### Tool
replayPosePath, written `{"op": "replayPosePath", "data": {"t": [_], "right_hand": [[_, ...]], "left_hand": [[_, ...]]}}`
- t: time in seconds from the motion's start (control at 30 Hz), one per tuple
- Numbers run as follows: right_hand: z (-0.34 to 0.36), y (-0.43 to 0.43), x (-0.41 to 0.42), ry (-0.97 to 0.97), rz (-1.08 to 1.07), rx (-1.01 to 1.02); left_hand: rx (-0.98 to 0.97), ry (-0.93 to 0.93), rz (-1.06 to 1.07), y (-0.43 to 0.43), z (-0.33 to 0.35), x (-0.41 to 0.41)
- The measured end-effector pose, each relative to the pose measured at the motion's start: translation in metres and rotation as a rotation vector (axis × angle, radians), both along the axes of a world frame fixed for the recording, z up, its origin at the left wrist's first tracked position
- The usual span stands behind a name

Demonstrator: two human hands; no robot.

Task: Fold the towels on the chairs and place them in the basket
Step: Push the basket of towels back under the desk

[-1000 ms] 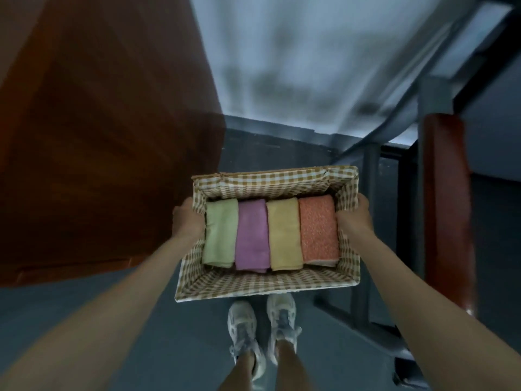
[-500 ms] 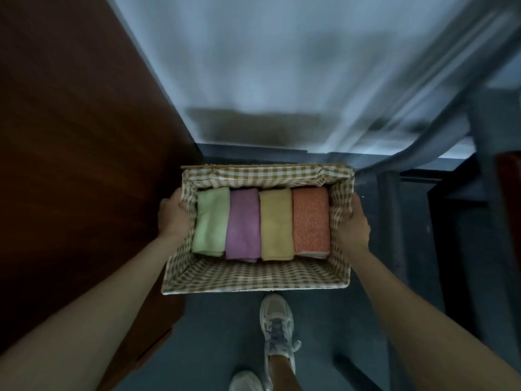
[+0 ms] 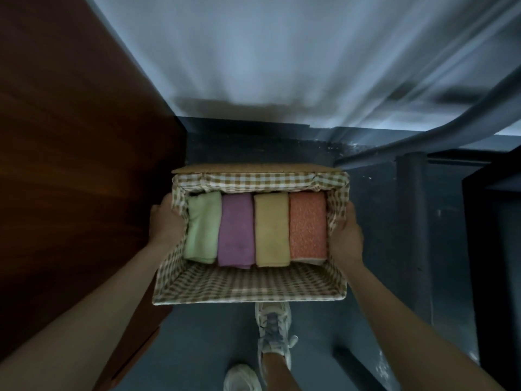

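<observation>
- Basket: one, rectangular and open-topped, with straight walls. A strip of tan woven material shows along the far rim.
- Lining: soft cloth in a tan-and-white gingham check. It covers all four inner walls and the floor of the basket and is folded over the rim.
- Towels: four, each folded to a long narrow pad, lying flat side by side and touching. They fill the far part of the basket, and a band of lining is bare on the near side.
- Order from left to right: green towel, fluffy and slightly rumpled at its far end; purple towel, plush; yellow towel, smooth pile; orange towel, speckled with a pale underside edge.
- Hands: two, well apart, one on each short side. The left hand grips the left wall from outside. The right hand grips the right wall, thumb up against the rim.
- Position: the basket is held level in the air in front of the body, above a dark grey floor.
- Shoes: two, white lace-up trainers, below the basket.
- Left: wooden panel, reddish-brown with a smooth grain.
- Right: dark metal frame with a square upright.
- Lettering: the view is motion-blurred, so nothing can be read.
</observation>
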State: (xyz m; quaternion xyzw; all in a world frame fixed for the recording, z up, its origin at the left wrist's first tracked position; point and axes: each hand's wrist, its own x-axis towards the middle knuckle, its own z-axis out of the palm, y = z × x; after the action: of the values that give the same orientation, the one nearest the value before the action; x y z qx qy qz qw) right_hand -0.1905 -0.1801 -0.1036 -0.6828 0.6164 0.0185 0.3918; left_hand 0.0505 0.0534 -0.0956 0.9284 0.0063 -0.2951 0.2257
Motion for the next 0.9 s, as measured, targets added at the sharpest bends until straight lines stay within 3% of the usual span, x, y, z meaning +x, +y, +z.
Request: {"op": "replayPosePath", "data": {"t": [0.27, 0.33, 0.4, 0.5, 0.6, 0.73, 0.9], "right_hand": [[-0.006, 0.005, -0.016, -0.026, -0.036, 0.124], [0.003, -0.004, -0.004, -0.077, -0.081, 0.111], [0.013, -0.018, 0.012, -0.146, -0.101, 0.066], [0.020, -0.048, 0.045, -0.182, -0.116, 0.092], [0.017, -0.065, 0.071, -0.099, -0.074, 0.226], [0.006, -0.065, 0.069, 0.069, 0.033, 0.165], [0.014, -0.062, 0.054, 0.008, -0.032, 0.218]], "left_hand": [[0.072, 0.116, 0.049, 0.002, 0.005, -0.008], [-0.060, 0.099, 0.187, -0.016, 0.013, 0.002], [-0.255, 0.195, 0.395, -0.037, 0.020, 0.018], [-0.351, 0.322, 0.588, -0.054, 0.018, 0.038], [-0.388, 0.384, 0.680, -0.053, 0.012, 0.040], [-0.464, 0.452, 0.797, -0.041, 0.021, 0.033], [-0.640, 0.536, 0.863, -0.029, 0.050, 0.007]]}}
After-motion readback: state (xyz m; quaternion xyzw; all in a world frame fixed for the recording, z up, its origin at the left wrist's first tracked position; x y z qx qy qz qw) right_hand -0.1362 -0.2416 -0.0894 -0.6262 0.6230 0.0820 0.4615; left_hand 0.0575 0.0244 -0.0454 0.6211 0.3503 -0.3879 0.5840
